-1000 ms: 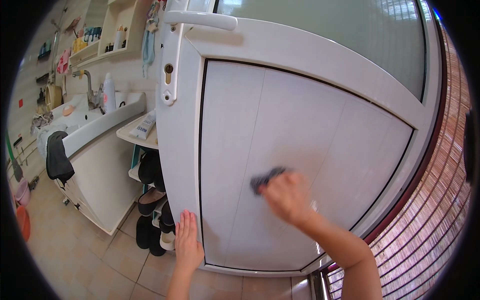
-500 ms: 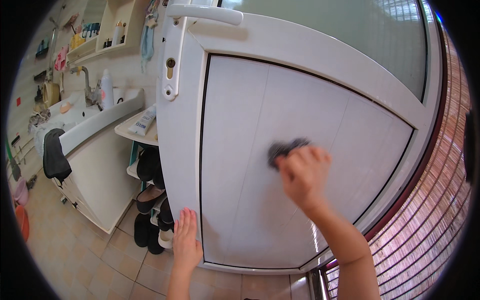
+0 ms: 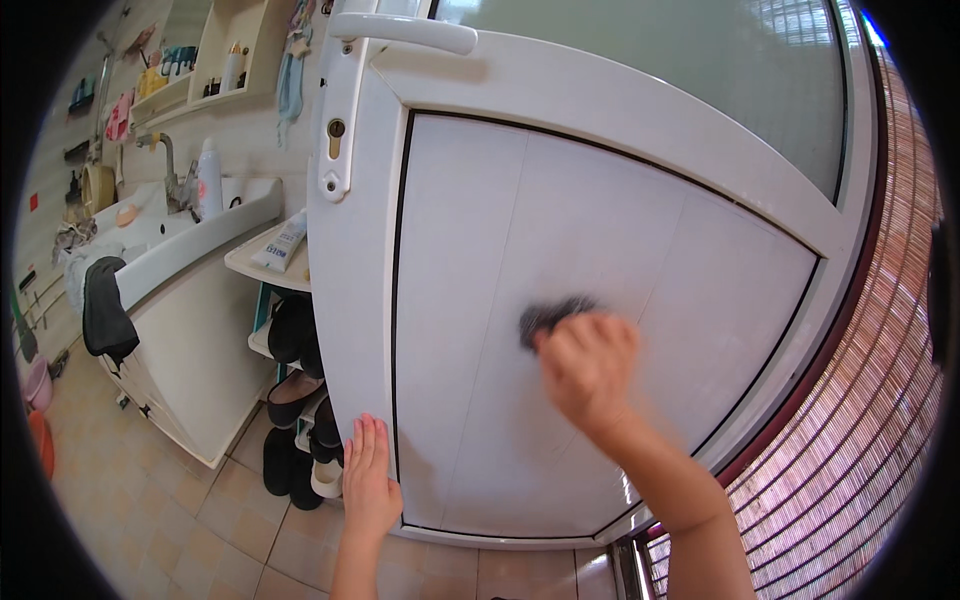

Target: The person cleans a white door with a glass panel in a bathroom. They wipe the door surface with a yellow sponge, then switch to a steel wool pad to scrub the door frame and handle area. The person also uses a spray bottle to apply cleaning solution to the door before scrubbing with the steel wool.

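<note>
A white door with a recessed lower panel [image 3: 455, 270] fills the middle of the head view. My right hand [image 3: 590, 375] is closed around a dark grey cloth [image 3: 553, 314] and presses it against the panel; both are blurred. Folds of the cloth stick out past the fingers on the far left side. Lower down, my left hand [image 3: 371, 490] lies flat with fingers stretched along the door's left frame, holding nothing. Above it on the same frame are a keyhole plate [image 3: 338, 160] and a white lever handle [image 3: 410, 32].
Left of the door stands a rack of dark shoes [image 3: 290, 465], with a white tube [image 3: 282, 243] on its top shelf. Beyond it is a washbasin [image 3: 200, 250] with a dark cloth hanging over its edge. A slatted reed screen [image 3: 840, 440] curves along the right.
My right hand and the cloth have moved a little left and down across the panel. The left hand stays in place on the frame.
</note>
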Tool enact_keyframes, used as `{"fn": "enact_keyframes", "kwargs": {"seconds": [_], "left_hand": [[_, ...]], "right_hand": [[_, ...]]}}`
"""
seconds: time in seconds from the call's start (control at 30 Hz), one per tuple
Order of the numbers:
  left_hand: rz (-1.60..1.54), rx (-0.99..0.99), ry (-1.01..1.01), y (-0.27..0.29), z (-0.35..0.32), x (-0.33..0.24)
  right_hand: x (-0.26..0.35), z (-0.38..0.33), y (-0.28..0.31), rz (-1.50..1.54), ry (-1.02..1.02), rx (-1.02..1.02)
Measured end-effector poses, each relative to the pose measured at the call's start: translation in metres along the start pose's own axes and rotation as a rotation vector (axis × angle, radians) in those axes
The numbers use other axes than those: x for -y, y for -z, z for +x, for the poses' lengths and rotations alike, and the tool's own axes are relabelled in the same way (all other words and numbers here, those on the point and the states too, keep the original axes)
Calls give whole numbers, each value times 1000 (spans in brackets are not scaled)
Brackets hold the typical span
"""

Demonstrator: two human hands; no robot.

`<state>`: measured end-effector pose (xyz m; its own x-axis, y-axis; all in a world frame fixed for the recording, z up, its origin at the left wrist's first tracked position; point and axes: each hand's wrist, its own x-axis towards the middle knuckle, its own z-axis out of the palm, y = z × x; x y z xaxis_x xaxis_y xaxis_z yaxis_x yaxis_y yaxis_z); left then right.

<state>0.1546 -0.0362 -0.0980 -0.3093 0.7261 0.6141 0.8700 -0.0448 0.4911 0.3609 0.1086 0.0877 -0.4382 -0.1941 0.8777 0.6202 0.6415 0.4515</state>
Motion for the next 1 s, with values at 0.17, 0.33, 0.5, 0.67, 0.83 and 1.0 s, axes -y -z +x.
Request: {"fn": "enact_keyframes", "kwargs": {"seconds": [0.17, 0.33, 0.5, 0.67, 0.83, 1.0], "left_hand": [[-22, 15, -24, -4, 1, -2], [10, -16, 2, 0, -1, -1], [-39, 8, -24, -2, 2, -4], [3, -11, -10, 0, 1, -2], [-9, -16, 9, 1, 1, -2], [-31, -1, -27, -1, 5, 0]], "right_hand": [[16, -57, 7, 139, 205, 331], [-5, 20, 7, -4, -24, -15], [21, -62, 4, 115, 120, 324], [-5, -4, 4, -37, 26, 212], [-7, 10, 7, 9, -53, -7], [19, -50, 3, 233, 226, 313]]}}
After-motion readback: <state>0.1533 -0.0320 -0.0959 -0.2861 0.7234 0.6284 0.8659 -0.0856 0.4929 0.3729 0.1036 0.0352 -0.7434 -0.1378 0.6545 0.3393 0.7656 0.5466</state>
